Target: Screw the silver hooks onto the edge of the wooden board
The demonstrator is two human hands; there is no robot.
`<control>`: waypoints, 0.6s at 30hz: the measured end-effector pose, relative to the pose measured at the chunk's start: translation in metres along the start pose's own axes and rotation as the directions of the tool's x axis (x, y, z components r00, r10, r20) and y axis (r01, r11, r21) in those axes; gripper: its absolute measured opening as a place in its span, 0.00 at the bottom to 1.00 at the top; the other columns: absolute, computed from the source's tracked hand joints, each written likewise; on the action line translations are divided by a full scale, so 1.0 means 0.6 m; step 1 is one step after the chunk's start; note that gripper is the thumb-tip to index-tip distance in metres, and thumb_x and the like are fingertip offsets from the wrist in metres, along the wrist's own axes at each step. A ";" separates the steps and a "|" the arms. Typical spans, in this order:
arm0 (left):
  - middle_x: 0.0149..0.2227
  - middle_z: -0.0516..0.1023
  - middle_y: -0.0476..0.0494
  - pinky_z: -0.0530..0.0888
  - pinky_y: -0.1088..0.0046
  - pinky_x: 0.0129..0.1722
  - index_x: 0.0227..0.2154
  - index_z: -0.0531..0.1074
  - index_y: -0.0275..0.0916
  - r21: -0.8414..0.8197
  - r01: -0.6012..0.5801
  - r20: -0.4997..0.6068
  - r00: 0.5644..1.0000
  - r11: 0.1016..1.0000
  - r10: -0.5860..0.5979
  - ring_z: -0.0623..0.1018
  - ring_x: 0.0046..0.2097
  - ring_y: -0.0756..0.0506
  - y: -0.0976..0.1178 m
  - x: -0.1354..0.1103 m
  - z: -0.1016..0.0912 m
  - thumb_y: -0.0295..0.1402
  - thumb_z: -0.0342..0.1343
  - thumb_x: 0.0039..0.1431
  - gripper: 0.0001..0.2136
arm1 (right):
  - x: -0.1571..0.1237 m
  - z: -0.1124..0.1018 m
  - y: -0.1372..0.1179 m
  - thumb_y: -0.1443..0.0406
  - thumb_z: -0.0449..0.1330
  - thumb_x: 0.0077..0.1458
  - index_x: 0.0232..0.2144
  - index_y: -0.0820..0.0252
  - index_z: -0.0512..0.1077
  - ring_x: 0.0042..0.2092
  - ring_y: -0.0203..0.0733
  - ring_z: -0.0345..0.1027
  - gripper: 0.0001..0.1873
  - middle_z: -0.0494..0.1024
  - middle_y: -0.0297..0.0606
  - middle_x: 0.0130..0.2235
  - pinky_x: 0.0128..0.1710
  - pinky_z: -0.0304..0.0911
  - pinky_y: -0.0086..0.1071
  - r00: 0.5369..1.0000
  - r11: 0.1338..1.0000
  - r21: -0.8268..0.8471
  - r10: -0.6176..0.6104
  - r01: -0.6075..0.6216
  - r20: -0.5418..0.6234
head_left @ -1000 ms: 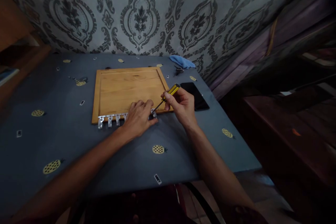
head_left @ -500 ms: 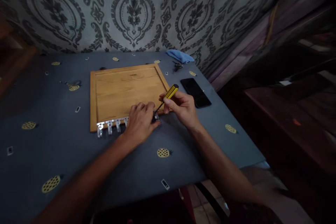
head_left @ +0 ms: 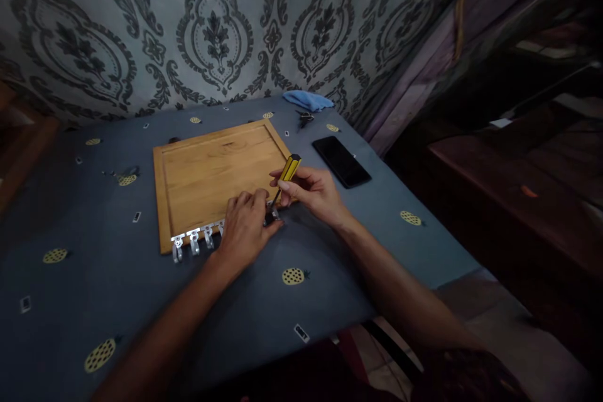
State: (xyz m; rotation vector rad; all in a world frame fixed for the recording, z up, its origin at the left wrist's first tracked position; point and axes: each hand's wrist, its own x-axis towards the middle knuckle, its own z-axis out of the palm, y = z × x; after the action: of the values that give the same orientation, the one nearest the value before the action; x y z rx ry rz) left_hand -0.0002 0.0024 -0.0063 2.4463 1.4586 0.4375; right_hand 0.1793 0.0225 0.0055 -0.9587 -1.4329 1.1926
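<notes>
A framed wooden panel (head_left: 211, 169) lies flat on the table. Along its near edge runs a strip of silver metal hooks (head_left: 195, 242), the middle of it covered by my left hand. My left hand (head_left: 245, 226) presses down on the strip and the panel's edge, fingers bent over the wood and thumb stretched along the near side by the rightmost hook. Between the thumb and fingers of my right hand (head_left: 313, 191) is a yellow and black screwdriver (head_left: 289, 168), tilted, its shaft pointing down to the strip's right end. My left fingers partly hide the tip's contact.
A black phone (head_left: 342, 162) lies right of the panel. Behind it are a small dark object (head_left: 305, 117) and a blue cloth (head_left: 308, 100) near the patterned wall covering. The blue tablecloth (head_left: 367, 251) ends at a slanting right edge.
My view has shifted and tilted slightly, so the panel appears a little turned. Both hands keep their places at the strip, and the screwdriver stands slightly more upright.
</notes>
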 end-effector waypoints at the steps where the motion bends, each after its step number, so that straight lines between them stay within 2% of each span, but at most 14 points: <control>1: 0.47 0.81 0.40 0.70 0.57 0.51 0.47 0.66 0.40 0.001 0.001 -0.004 1.000 1.000 -0.001 0.77 0.52 0.35 0.000 0.000 0.000 0.36 0.68 0.60 0.19 | 0.000 0.001 0.002 0.45 0.72 0.53 0.39 0.60 0.81 0.25 0.36 0.73 0.25 0.77 0.31 0.24 0.28 0.75 0.31 1.000 1.000 -0.005 0.002 -0.002 -0.015; 5: 0.47 0.81 0.40 0.70 0.56 0.51 0.48 0.66 0.41 -0.008 -0.007 -0.018 1.000 1.000 0.007 0.77 0.52 0.35 -0.001 -0.001 0.000 0.36 0.67 0.60 0.19 | 0.003 0.006 0.014 0.46 0.75 0.47 0.30 0.57 0.77 0.22 0.34 0.69 0.23 0.74 0.28 0.23 0.23 0.71 0.30 0.996 1.000 -0.008 0.007 -0.008 -0.092; 8: 0.48 0.81 0.39 0.71 0.56 0.51 0.49 0.66 0.40 -0.016 -0.016 -0.011 1.000 1.000 0.016 0.77 0.53 0.34 -0.001 -0.002 -0.001 0.36 0.67 0.60 0.19 | 0.005 0.011 0.019 0.47 0.76 0.45 0.27 0.56 0.73 0.21 0.33 0.67 0.24 0.72 0.27 0.23 0.20 0.67 0.28 0.992 1.000 0.001 -0.001 0.001 -0.126; 11: 0.50 0.81 0.38 0.71 0.55 0.52 0.50 0.66 0.39 -0.023 -0.005 0.010 1.000 1.000 0.005 0.77 0.54 0.34 0.001 0.000 -0.007 0.36 0.67 0.61 0.20 | 0.006 0.012 0.016 0.47 0.77 0.44 0.28 0.56 0.72 0.22 0.33 0.68 0.24 0.73 0.27 0.24 0.22 0.69 0.28 0.993 1.000 0.030 0.011 -0.008 -0.116; 18: 0.49 0.81 0.38 0.71 0.54 0.53 0.50 0.67 0.39 -0.023 0.034 0.052 0.998 0.999 -0.033 0.77 0.55 0.34 0.008 0.001 -0.015 0.36 0.67 0.61 0.19 | 0.007 -0.002 0.002 0.47 0.77 0.45 0.36 0.59 0.78 0.25 0.36 0.72 0.26 0.76 0.30 0.24 0.28 0.73 0.31 0.998 0.998 0.019 0.057 -0.057 -0.015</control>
State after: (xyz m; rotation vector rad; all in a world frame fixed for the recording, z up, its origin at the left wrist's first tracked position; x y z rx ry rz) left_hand 0.0004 0.0015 0.0040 2.3932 1.4628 0.3793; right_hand 0.1799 0.0268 0.0052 -0.9998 -1.3881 1.2352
